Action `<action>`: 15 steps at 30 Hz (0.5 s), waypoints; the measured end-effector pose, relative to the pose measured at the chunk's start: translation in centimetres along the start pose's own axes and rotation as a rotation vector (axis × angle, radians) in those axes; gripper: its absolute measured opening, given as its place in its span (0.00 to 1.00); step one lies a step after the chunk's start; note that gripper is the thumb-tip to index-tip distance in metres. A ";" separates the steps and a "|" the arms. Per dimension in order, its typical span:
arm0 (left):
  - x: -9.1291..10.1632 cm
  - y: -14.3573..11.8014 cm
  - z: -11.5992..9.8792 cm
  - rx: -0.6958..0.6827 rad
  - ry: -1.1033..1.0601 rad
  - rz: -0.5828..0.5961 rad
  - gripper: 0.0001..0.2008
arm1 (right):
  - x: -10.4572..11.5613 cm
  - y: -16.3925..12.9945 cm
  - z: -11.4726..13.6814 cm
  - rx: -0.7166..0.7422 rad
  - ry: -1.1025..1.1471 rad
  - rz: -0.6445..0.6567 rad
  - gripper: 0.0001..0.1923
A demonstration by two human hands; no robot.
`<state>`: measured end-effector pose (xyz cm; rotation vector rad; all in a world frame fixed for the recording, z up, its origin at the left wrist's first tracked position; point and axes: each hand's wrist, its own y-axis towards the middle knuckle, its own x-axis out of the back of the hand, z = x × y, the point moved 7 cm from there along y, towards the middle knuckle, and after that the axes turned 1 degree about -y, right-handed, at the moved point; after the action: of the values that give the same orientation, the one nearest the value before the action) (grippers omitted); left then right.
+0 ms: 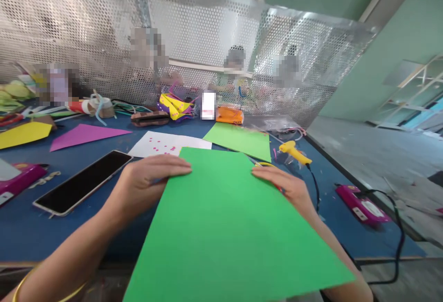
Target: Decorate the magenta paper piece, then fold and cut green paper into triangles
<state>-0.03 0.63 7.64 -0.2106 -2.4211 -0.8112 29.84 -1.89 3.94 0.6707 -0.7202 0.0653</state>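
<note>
Green sheet (228, 228), held between left hand (148, 179), right hand (289, 189)

No text, label or number can be read on anything here.

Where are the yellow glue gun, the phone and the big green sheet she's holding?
Glue gun (294, 151), head view, on its yellow body.
Phone (83, 182), head view, mid-screen.
Green sheet (228, 228), head view, at its centre.

Blue table (27, 228) carried phone (83, 181) left of green sheet (224, 228); glue gun (294, 152) right of it, white paper (162, 144) behind.
</note>
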 end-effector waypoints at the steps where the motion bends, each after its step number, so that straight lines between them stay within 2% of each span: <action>1: -0.4 -1.1 0.3 -0.043 0.057 0.020 0.11 | -1.0 -1.1 0.0 -0.002 -0.038 0.050 0.16; 3: -1.4 -3.4 1.0 -0.093 0.142 0.086 0.14 | -2.9 -3.4 0.1 0.003 -0.118 0.149 0.20; 6: -2.9 -6.2 1.8 -0.129 0.230 0.178 0.17 | -4.5 -6.0 0.8 0.039 -0.262 0.214 0.22; 10: -3.3 -8.5 1.4 -0.192 0.305 0.236 0.18 | -5.1 -7.6 0.9 0.027 -0.402 0.248 0.24; 12: -3.4 -9.5 1.0 -0.204 0.327 0.256 0.22 | -5.2 -8.0 0.8 0.012 -0.423 0.252 0.25; 15: -3.8 -11.3 0.3 -0.235 0.256 0.294 0.27 | -5.2 -8.4 0.7 -0.011 -0.428 0.241 0.26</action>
<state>-0.58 -8.08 -0.44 -0.5080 -1.9955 -0.9231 27.81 -8.12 -3.53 0.5899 -1.2112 0.1415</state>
